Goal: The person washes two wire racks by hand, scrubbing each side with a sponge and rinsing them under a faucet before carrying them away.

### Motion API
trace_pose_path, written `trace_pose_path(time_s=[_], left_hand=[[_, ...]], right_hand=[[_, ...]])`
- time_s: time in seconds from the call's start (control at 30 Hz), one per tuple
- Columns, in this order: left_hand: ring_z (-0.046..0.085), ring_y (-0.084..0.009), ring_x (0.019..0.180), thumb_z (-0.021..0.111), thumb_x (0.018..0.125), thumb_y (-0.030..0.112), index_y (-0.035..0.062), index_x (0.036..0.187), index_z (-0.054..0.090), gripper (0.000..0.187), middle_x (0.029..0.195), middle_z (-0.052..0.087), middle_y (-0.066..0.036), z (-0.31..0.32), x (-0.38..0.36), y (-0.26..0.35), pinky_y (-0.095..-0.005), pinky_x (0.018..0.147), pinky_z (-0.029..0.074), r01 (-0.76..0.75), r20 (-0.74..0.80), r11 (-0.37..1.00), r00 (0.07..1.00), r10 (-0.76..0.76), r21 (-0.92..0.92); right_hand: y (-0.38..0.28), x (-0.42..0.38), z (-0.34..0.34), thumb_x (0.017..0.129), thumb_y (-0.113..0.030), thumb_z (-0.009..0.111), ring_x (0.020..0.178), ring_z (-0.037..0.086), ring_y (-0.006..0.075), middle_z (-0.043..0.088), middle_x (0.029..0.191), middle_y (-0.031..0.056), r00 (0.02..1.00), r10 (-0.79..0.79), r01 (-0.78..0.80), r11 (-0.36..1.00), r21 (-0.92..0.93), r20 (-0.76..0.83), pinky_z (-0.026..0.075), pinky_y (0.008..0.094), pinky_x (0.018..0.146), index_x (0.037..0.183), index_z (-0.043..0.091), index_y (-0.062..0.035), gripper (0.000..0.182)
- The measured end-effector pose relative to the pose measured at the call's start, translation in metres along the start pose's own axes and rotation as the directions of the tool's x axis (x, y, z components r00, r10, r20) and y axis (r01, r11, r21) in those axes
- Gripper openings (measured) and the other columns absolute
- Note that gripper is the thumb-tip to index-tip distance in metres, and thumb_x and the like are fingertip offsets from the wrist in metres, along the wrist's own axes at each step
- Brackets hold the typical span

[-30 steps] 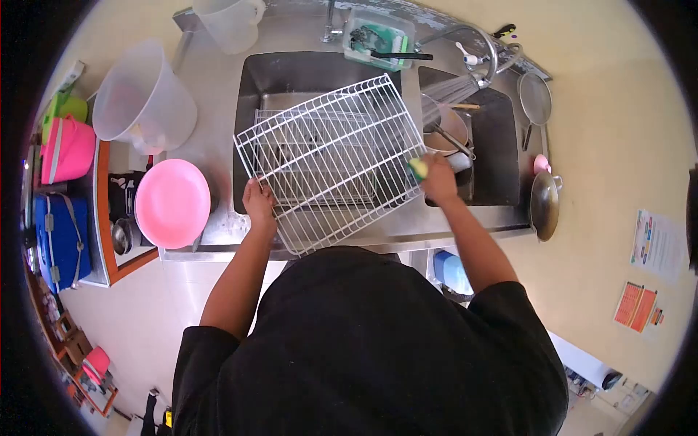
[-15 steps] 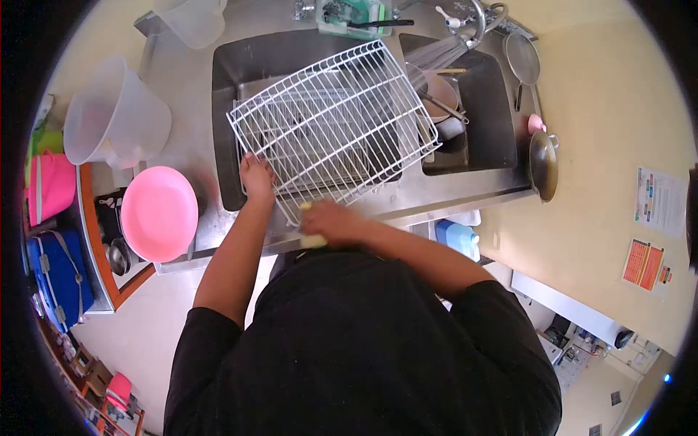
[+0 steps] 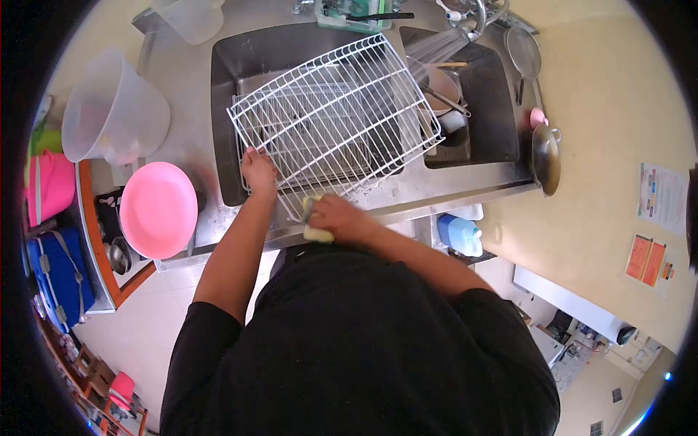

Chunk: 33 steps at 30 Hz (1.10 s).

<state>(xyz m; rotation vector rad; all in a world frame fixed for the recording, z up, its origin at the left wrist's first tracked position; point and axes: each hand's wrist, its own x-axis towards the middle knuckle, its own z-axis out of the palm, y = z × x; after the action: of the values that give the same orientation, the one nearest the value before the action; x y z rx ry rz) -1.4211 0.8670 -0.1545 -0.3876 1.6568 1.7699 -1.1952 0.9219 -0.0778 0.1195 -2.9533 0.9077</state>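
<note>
White coated-wire grid rack (image 3: 336,116) lies tilted over the stainless steel sink (image 3: 233,51). Left hand (image 3: 258,169): grip curled around the rack's near-left edge. Right hand (image 3: 336,218): grip pinching a soft yellow sponge (image 3: 314,231) against the rack's near corner. Round glossy pink plastic plate (image 3: 158,211) sits on the steel bench (image 3: 190,109).

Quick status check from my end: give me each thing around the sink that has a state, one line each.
wire rack: tilted over the left sink basin, held
left hand: gripping the rack's near-left edge
right hand: closed on the sponge at the rack's near corner
sponge: held, pressed to the rack
faucet: running, spray falling into the right basin
pink plate: face up on the counter
clear tub: lying tilted on its side
</note>
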Motion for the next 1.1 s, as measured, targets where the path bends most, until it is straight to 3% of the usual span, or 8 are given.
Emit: trace_pose_path(time_s=[0.13, 0.23, 0.3, 0.43, 0.63, 0.77, 0.93, 1.1], left_hand=[[0.034, -0.0083, 0.042, 0.036, 0.105, 0.036, 0.0068, 0.092, 0.050, 0.035, 0.057, 0.037, 0.003, -0.006, -0.002, 0.006, -0.0264, 0.038, 0.029, -0.008, 0.050, 0.999, 0.999, 0.006, 0.044], [0.033, -0.0083, 0.042, 0.036, 0.105, 0.035, 0.0062, 0.092, 0.050, 0.035, 0.057, 0.037, 0.003, -0.008, 0.000, 0.003, -0.0266, 0.038, 0.029, -0.005, 0.044, 1.000, 0.999, 0.005, 0.013], [0.034, -0.0083, 0.042, 0.036, 0.106, 0.035, 0.0057, 0.092, 0.050, 0.035, 0.056, 0.037, 0.003, -0.010, 0.001, 0.002, -0.0268, 0.038, 0.029, -0.009, 0.039, 1.000, 0.999, 0.009, 0.001], [0.034, -0.0083, 0.042, 0.036, 0.106, 0.035, 0.0051, 0.090, 0.051, 0.037, 0.057, 0.038, 0.003, -0.006, 0.001, 0.000, -0.0268, 0.038, 0.029, -0.050, -0.007, 0.999, 0.999, 0.050, 0.020], [0.033, -0.0084, 0.040, 0.038, 0.105, 0.037, 0.0081, 0.089, 0.051, 0.036, 0.056, 0.039, 0.004, -0.009, 0.009, 0.003, -0.0267, 0.036, 0.027, -0.068, 0.018, 0.996, 0.998, 0.068, 0.049], [0.034, -0.0085, 0.040, 0.038, 0.105, 0.038, 0.0080, 0.091, 0.050, 0.035, 0.056, 0.039, 0.004, -0.012, 0.007, 0.012, -0.0265, 0.036, 0.028, -0.053, 0.043, 0.994, 0.998, 0.048, 0.100], [0.035, -0.0079, 0.041, 0.037, 0.105, 0.036, 0.0079, 0.091, 0.050, 0.034, 0.057, 0.041, 0.004, -0.015, 0.008, 0.008, -0.0259, 0.036, 0.028, -0.055, 0.037, 0.994, 0.998, 0.052, 0.096], [0.036, -0.0072, 0.043, 0.037, 0.105, 0.035, 0.0080, 0.090, 0.052, 0.034, 0.059, 0.041, 0.004, -0.018, 0.013, 0.009, -0.0255, 0.037, 0.029, -0.040, 0.018, 0.994, 0.999, 0.039, 0.100]], right_hand=[[0.080, -0.055, -0.065, 0.064, -0.006, 0.075, 0.104, 0.056, 0.0339, 0.062, 0.106, 0.0095, 0.970, 0.241, -0.239, 0.969, 0.056, -0.033, 0.043, 0.0447, 0.093, 0.105, 0.065, -0.0143, 0.044], [0.158, -0.106, -0.116, 0.064, -0.006, 0.079, 0.111, 0.056, 0.0348, 0.062, 0.114, 0.0121, 0.735, 0.670, -0.678, 0.732, -0.070, -0.107, 0.044, 0.0449, 0.099, 0.113, 0.063, -0.0105, 0.052], [0.172, -0.114, -0.138, 0.064, 0.000, 0.073, 0.096, 0.059, 0.0387, 0.061, 0.103, 0.0168, 0.694, 0.621, -0.720, 0.608, -0.335, -0.365, 0.049, 0.0466, 0.084, 0.102, 0.064, -0.0059, 0.039], [0.172, -0.102, -0.085, 0.060, 0.002, 0.072, 0.096, 0.059, 0.0404, 0.061, 0.104, 0.0188, 0.458, 0.734, -0.873, 0.477, -0.098, -0.501, 0.049, 0.0468, 0.084, 0.103, 0.064, -0.0045, 0.044], [0.007, -0.007, -0.001, 0.055, -0.008, 0.079, 0.101, 0.058, 0.0327, 0.061, 0.106, 0.0108, 0.994, 0.072, -0.055, 0.980, 0.190, -0.085, 0.043, 0.0436, 0.092, 0.101, 0.064, -0.0138, 0.048], [0.072, -0.045, -0.050, 0.058, -0.008, 0.078, 0.104, 0.058, 0.0304, 0.065, 0.104, 0.0076, 0.966, 0.209, -0.177, 0.963, 0.203, -0.150, 0.043, 0.0426, 0.091, 0.094, 0.067, -0.0154, 0.038], [0.173, -0.130, -0.145, 0.061, -0.005, 0.077, 0.101, 0.060, 0.0349, 0.064, 0.101, 0.0115, 0.787, 0.576, -0.616, 0.738, -0.274, -0.221, 0.047, 0.0442, 0.090, 0.102, 0.067, -0.0113, 0.043], [0.145, -0.109, -0.101, 0.063, -0.005, 0.075, 0.099, 0.057, 0.0364, 0.062, 0.104, 0.0161, 0.526, 0.792, -0.834, 0.552, -0.005, -0.311, 0.047, 0.0459, 0.087, 0.101, 0.066, -0.0085, 0.039]])
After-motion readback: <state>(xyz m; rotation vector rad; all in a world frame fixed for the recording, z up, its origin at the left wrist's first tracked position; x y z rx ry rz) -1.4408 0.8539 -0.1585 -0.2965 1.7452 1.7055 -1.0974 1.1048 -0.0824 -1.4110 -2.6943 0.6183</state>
